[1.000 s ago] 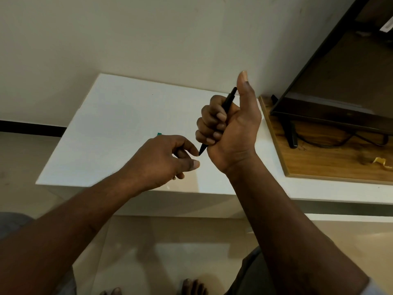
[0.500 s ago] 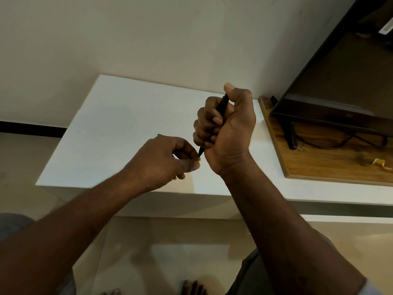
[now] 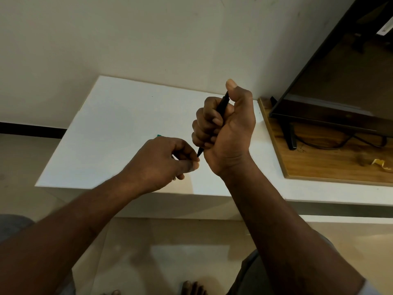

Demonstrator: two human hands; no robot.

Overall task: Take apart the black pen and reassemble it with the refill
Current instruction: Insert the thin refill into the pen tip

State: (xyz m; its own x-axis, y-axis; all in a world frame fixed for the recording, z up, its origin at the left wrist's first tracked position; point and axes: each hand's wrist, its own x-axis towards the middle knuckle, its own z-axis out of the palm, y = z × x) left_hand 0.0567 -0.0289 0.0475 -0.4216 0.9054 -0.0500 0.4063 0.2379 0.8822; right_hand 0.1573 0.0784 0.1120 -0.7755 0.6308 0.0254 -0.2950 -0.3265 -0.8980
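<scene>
Now the right hand [image 3: 228, 130] grips the pen [image 3: 222, 105], thumb lowered onto its top; the left hand [image 3: 161, 160] pinches the 7 o'clock tip, probably unscrewing.

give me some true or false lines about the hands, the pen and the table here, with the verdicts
1. The right hand grips the black pen in a fist. True.
2. The pen lies flat on the white table. False: it is held above the table, tilted, tip downward.
3. The left hand has curled fingers right beside the pen's lower tip. True.
4. The screen stands at the table's left end. False: it stands on the wooden board at the right.
</scene>
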